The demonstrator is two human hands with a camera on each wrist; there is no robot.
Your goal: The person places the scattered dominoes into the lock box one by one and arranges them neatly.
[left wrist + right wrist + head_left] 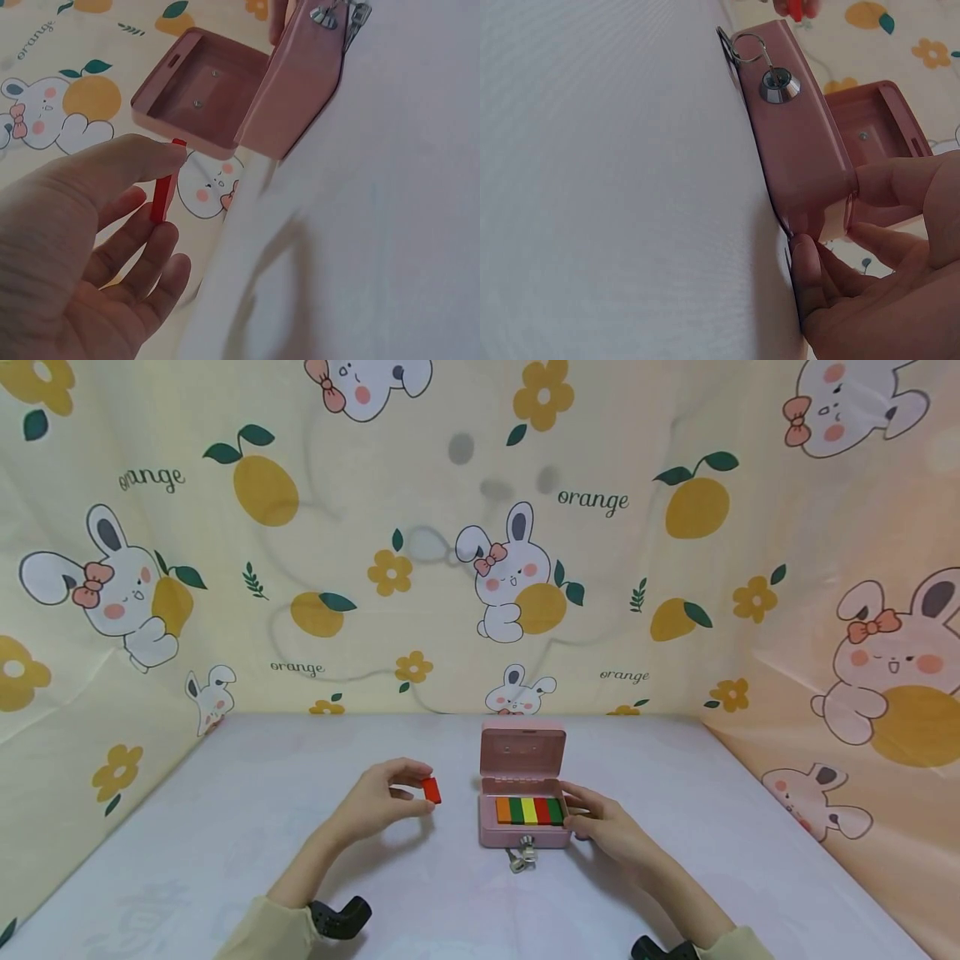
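My left hand (378,802) pinches a small red block (432,790) between thumb and fingertips, raised above the table to the left of a pink cash box (495,838). In the left wrist view the red block (163,193) stands on its narrow edge between the thumb and fingers. The box's lid (522,753) is swung up and back. Inside lies a row of orange, green, yellow and red blocks (529,811). My right hand (611,828) holds the box's right side; in the right wrist view its thumb (892,182) is at the rim and fingertips reach the bottom edge.
A silver lock (527,841) with keys (517,862) hanging from it sits on the box's front. The white tabletop (420,893) spreads around the box. A patterned cloth (450,635) with rabbits and oranges rises behind and at both sides.
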